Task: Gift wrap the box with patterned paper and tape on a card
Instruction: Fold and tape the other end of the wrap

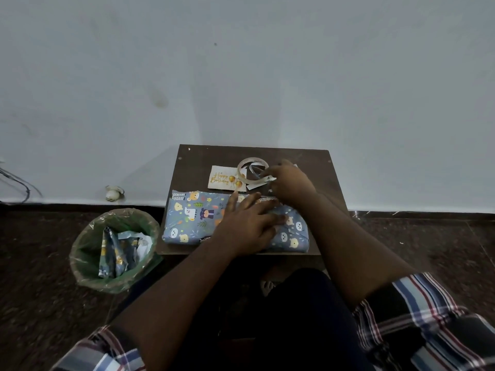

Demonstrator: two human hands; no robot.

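The flat box (pixel 235 220), in glossy blue animal-print paper, lies long axis left-right on the dark bench (pixel 316 162); left hand (pixel 249 223) presses it, fingers straight; right hand (pixel 288 183) pinches clear tape (pixel 253 170) beside the card (pixel 223 178).

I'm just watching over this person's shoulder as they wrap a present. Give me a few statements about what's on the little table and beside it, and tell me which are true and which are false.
1. The left hand lies flat on the wrapped box. True.
2. The birthday card is already taped onto the box. False: it lies on the table behind the box, apart from it.
3. The tape roll lies flat on the table just right of the card. True.
4. The bin beside the table holds nothing. False: scraps of patterned paper lie in it.
5. The right hand rests in the person's lap. False: it reaches over the table beside the tape roll.
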